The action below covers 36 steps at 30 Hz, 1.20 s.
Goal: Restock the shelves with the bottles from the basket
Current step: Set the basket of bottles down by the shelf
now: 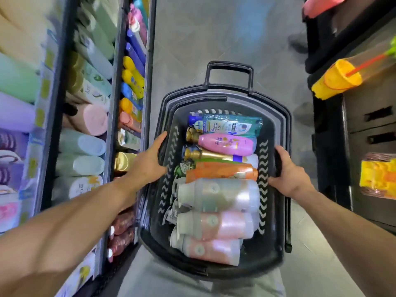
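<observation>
A black plastic basket (276,249) hangs in front of me over the aisle floor, its pull handle (229,69) pointing away. My left hand (147,161) grips its left rim and my right hand (289,170) grips its right rim. Several bottles lie on their sides inside: a teal one (233,124) at the far end, a pink one (227,143), a gold one (212,154), an orange one (222,171), a large pale one (220,195) and two peach ones (216,226) nearest me. Stocked shelves (85,125) of bottles run along my left.
A dark shelf unit (347,146) stands on the right with a yellow cup-like item (336,80) and yellow packets (377,176). Grey tiled floor (214,35) stretches ahead between the two sides. A blurred dark shape (297,42), perhaps someone's shoe, shows far down the aisle.
</observation>
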### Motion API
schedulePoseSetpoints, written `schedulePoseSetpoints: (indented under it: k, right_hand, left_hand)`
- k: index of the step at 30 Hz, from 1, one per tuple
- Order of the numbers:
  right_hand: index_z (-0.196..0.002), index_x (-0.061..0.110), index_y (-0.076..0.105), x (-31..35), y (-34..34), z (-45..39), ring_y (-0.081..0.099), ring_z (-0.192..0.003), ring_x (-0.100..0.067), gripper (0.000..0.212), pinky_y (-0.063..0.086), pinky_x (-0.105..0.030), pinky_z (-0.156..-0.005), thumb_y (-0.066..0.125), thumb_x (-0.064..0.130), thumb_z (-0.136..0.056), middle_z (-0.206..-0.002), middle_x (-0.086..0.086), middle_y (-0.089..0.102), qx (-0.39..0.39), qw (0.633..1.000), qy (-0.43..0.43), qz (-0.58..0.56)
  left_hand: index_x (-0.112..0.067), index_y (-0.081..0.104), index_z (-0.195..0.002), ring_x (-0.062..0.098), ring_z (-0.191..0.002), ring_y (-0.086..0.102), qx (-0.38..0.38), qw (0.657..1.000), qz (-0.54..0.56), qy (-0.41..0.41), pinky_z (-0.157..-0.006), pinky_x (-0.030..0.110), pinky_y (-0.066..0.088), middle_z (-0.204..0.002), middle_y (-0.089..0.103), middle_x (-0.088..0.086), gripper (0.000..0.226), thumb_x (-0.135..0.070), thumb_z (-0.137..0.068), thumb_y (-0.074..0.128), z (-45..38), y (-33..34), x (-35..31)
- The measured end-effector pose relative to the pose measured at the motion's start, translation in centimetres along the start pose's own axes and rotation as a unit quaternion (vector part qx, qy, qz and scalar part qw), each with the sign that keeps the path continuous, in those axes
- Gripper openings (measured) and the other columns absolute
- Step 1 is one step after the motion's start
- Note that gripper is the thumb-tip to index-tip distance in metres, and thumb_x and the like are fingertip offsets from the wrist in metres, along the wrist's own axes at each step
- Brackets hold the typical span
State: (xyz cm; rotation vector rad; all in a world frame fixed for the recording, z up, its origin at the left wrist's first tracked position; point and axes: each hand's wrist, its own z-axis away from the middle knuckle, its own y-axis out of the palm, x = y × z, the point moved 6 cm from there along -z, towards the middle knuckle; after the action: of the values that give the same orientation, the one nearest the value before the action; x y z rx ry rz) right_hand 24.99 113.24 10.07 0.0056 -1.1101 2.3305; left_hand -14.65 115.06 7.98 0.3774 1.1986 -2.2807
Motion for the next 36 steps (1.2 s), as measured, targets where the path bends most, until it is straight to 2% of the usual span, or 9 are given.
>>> schedulePoseSetpoints:
  k: [6, 9, 16, 19, 22, 25, 28, 33, 36]
  right_hand:
    - [-0.151, 0.048, 0.004, 5.2, -3.7, -9.8, 0.062, -0.093, -0.041, 0.1, 0.052, -0.043, -0.088, 0.073, 0.022, -0.084, -0.095, -0.015, 0.059, 0.016, 1.0, 0.001, -0.008]
    - [-0.152, 0.048, 0.003, 7.2, -5.7, -15.1, 0.056, -0.081, -0.036, 0.1, 0.047, -0.036, -0.077, 0.072, 0.023, -0.085, -0.089, -0.013, 0.055, 0.025, 1.0, -0.005, -0.007]
    - [-0.152, 0.048, 0.004, 13.2, -11.3, -26.1, 0.047, -0.062, -0.022, 0.097, 0.041, -0.033, -0.07, 0.07, 0.019, -0.087, -0.071, 0.0, 0.048, 0.023, 0.999, -0.028, 0.006]
    - [-0.151, 0.05, 0.004, 16.5, -12.9, -30.7, 0.049, -0.06, -0.02, 0.097, 0.044, -0.031, -0.065, 0.07, 0.018, -0.086, -0.075, -0.002, 0.053, 0.021, 0.999, -0.028, 0.025]
    - [-0.149, 0.052, 0.006, 20.0, -14.4, -35.0, 0.048, -0.057, -0.015, 0.098, 0.039, -0.025, -0.051, 0.071, 0.018, -0.085, -0.071, 0.004, 0.049, 0.008, 0.999, -0.019, 0.039]
    - [-0.145, 0.056, 0.007, 23.8, -15.9, -38.9, 0.044, -0.055, -0.015, 0.099, 0.043, -0.029, -0.063, 0.074, 0.02, -0.082, -0.072, 0.003, 0.046, -0.009, 0.999, -0.007, 0.049]
    - [-0.143, 0.058, 0.007, 26.8, -16.8, -43.3, 0.046, -0.058, -0.018, 0.1, 0.043, -0.032, -0.066, 0.074, 0.02, -0.081, -0.079, -0.001, 0.052, -0.003, 0.999, -0.008, 0.05]
    - [-0.146, 0.055, 0.006, 31.7, -17.4, -51.6, 0.042, -0.061, -0.021, 0.101, 0.042, -0.033, -0.07, 0.074, 0.019, -0.082, -0.075, 0.0, 0.046, 0.007, 0.999, -0.031, 0.039]
    - [-0.148, 0.052, 0.004, 33.9, -17.6, -56.2, 0.044, -0.059, -0.02, 0.102, 0.044, -0.035, -0.07, 0.075, 0.019, -0.083, -0.071, 0.001, 0.045, 0.016, 0.998, -0.05, 0.033]
  left_hand:
    - [-0.051, 0.008, -0.152, 0.02, -0.064, 0.062, -0.002, 1.0, -0.023, -0.011, -0.056, 0.029, 0.049, -0.082, 0.064, 0.002, 0.108, -0.011, -0.077, 0.074, -10.7, -5.5, -3.6]
    - [-0.057, 0.005, -0.149, 0.03, -0.076, 0.066, 0.001, 0.999, -0.037, -0.04, -0.071, 0.039, 0.056, -0.095, 0.069, 0.013, 0.11, -0.011, -0.075, 0.072, -15.5, -7.3, -5.4]
    - [-0.054, 0.005, -0.151, 0.011, -0.051, 0.056, -0.017, 0.998, -0.032, -0.057, -0.043, 0.018, 0.037, -0.063, 0.062, 0.0, 0.111, -0.016, -0.075, 0.076, -26.0, -10.6, -7.5]
    - [-0.056, 0.003, -0.15, 0.024, -0.067, 0.065, -0.005, 0.998, 0.003, -0.067, -0.065, 0.034, 0.056, -0.083, 0.07, 0.011, 0.112, -0.013, -0.076, 0.074, -31.4, -11.8, -7.3]
    - [-0.057, 0.004, -0.149, 0.033, -0.08, 0.067, 0.004, 0.997, 0.022, -0.07, -0.077, 0.043, 0.058, -0.092, 0.069, 0.013, 0.107, -0.019, -0.078, 0.073, -36.8, -13.9, -7.2]
    - [-0.061, 0.006, -0.147, 0.026, -0.067, 0.066, 0.012, 0.995, 0.042, -0.088, -0.063, 0.04, 0.058, -0.076, 0.065, 0.01, 0.109, -0.013, -0.076, 0.073, -41.7, -16.8, -6.9]
    - [-0.062, 0.007, -0.146, 0.023, -0.067, 0.063, -0.001, 0.995, 0.052, -0.088, -0.056, 0.034, 0.053, -0.08, 0.065, 0.005, 0.107, -0.019, -0.077, 0.076, -46.5, -19.5, -6.9]
    - [-0.046, 0.009, -0.155, 0.035, -0.084, 0.064, -0.034, 0.997, 0.008, -0.069, -0.065, 0.035, 0.047, -0.105, 0.07, 0.013, 0.103, -0.026, -0.08, 0.076, -54.0, -22.9, -7.5]
    - [-0.048, 0.006, -0.154, 0.03, -0.071, 0.059, -0.037, 0.995, 0.004, -0.093, -0.064, 0.035, 0.048, -0.093, 0.07, 0.015, 0.107, -0.018, -0.079, 0.076, -58.2, -23.5, -7.3]
